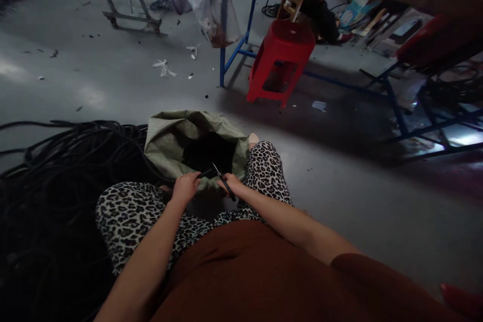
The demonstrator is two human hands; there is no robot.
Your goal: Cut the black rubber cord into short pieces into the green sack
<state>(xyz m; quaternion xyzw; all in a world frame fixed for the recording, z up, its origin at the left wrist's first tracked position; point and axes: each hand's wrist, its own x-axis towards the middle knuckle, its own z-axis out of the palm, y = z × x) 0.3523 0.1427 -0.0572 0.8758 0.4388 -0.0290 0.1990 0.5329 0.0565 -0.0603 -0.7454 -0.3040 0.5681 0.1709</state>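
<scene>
Between my knees stands a green woven sack [162,143] with its mouth wide, dark material [209,151] lying inside. My left hand [185,186] is closed on a black hose-like strip [205,173], whose end points right over the sack's near rim. Just to the right, my right hand [231,184] grips a pair of scissors [225,182] with black handles. The scissor blades point up and left, close to the strip's end; whether they touch it I cannot tell.
A large heap of black hoses [75,161] lies on the left, reaching the sack. Ahead stand a red plastic stool [281,55] and a blue-framed table [222,65] with a plastic bag [211,5]. A metal trolley [130,17] is far left. Another person's leg [326,22] shows beyond the stool.
</scene>
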